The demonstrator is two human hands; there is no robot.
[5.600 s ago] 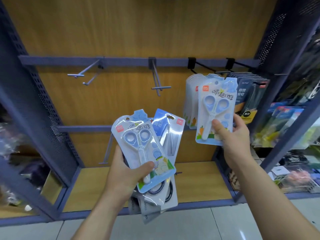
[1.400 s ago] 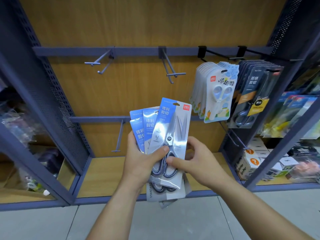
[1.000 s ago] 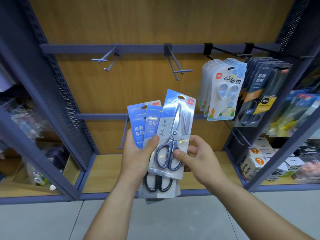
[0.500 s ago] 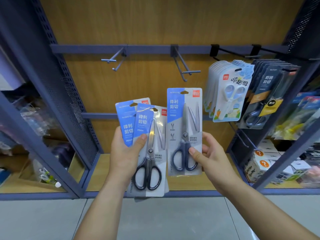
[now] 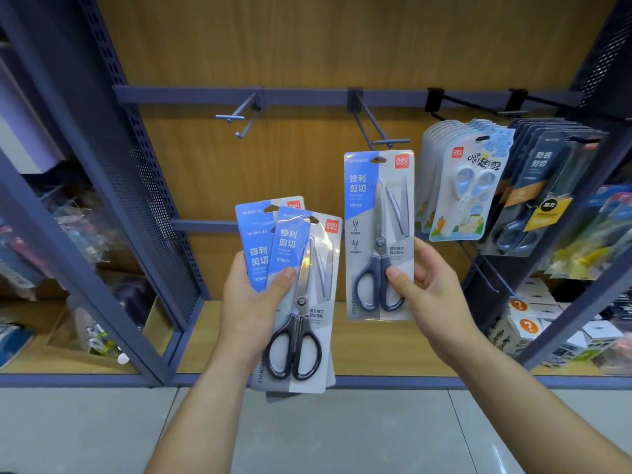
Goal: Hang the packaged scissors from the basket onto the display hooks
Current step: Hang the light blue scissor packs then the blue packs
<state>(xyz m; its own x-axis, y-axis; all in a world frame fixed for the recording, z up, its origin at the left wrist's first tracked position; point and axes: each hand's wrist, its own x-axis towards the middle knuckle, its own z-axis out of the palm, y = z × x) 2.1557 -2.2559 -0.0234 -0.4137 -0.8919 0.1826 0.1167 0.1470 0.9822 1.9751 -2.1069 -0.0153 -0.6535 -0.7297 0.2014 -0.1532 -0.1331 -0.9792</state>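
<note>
In the head view, our right hand (image 5: 431,289) pinches a single scissors pack (image 5: 378,234) low down, with the thumb across the front over the handle loops and the fingers curled behind the card. The pack stands upright, its long axis vertical and its hang hole (image 5: 378,160) at the top. Just above that hole, close but not touching it, sits the tip of the empty middle hook (image 5: 379,131), which slants out from the rail (image 5: 301,95) toward us. Our left hand (image 5: 249,302), lower and to the left of the right, grips a fanned stack of packs (image 5: 301,285) with the thumb pressed on the front one. It is farther from that hook. We judge the right hand is the one to act: the pack must rise slightly and go back so the hole threads onto the prong. Another empty hook (image 5: 239,118) hangs above the left hand. To the right of the right hand, pale child-scissors packs (image 5: 461,186) and dark packs (image 5: 547,186) already hang. The basket is not in view.
</note>
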